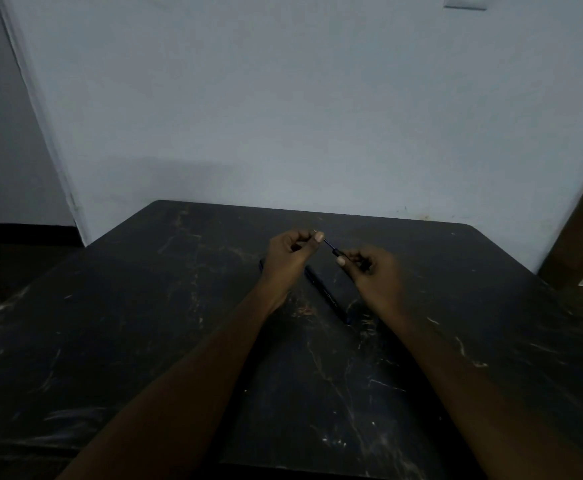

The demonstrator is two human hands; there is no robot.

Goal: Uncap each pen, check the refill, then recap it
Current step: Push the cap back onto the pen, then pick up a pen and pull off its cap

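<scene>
Dark scratched table set against a pale wall. Both forearms reach forward above it, hands raised side by side near the far edge. A dark pen lies flat on the table below and between the wrists, angled toward the right. Left hand pinches the tip end of a thin refill; right hand grips its thicker end (fingers curled closed). The refill spans the gap between the hands, clear of the table.
</scene>
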